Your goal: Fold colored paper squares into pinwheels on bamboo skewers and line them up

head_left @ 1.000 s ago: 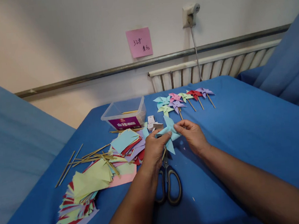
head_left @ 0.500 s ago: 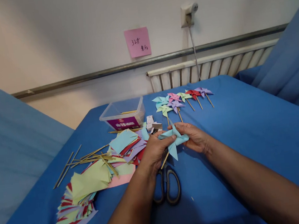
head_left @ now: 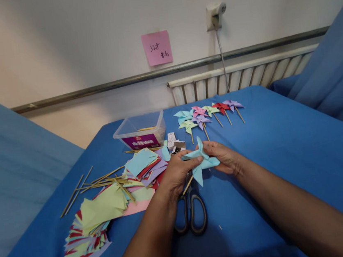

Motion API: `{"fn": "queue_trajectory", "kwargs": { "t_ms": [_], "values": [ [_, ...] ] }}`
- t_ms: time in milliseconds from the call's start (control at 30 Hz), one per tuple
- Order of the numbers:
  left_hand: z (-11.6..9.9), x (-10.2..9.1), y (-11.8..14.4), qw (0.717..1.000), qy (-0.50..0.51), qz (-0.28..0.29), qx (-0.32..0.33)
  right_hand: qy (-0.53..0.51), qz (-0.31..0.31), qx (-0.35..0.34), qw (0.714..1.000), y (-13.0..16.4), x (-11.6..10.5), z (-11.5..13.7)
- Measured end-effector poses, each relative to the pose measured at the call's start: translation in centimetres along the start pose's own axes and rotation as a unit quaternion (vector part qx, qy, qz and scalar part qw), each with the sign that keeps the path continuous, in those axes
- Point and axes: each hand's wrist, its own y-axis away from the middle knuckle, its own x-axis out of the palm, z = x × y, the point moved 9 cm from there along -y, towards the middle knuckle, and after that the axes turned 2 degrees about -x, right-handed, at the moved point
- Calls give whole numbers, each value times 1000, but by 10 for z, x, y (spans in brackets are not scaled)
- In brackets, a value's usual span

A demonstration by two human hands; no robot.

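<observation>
A light blue paper pinwheel [head_left: 205,164] is held between both hands above the table. My left hand [head_left: 180,169] is closed on it, the thumb pressed on the paper near its centre. A thin wooden stick [head_left: 188,185] shows below that hand, slanting down to the left. My right hand [head_left: 223,155] grips the pinwheel from the right, its fingers partly hidden behind the blades. Black-handled scissors [head_left: 198,215] lie on the table just below, their blades partly covered by my left hand.
Several finished pinwheels [head_left: 200,119] lie at the back. A clear plastic box [head_left: 140,128] with sticks stands left of them, near small boxes [head_left: 171,137]. Stacks of coloured paper [head_left: 103,208] and loose sticks [head_left: 103,181] cover the left of the blue table [head_left: 284,140].
The pinwheel has turned slightly in my hands, and its upper blade stands more upright and broader to view. Both hands keep hold of it in nearly the same place.
</observation>
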Motion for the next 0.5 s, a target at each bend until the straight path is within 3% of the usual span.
{"fn": "queue_trajectory", "kwargs": {
  "t_ms": [500],
  "values": [
    [-4,-1,2,1000,-25,-13,4,-16,-75,-5,997,-3,-12,-1]
  ]
}}
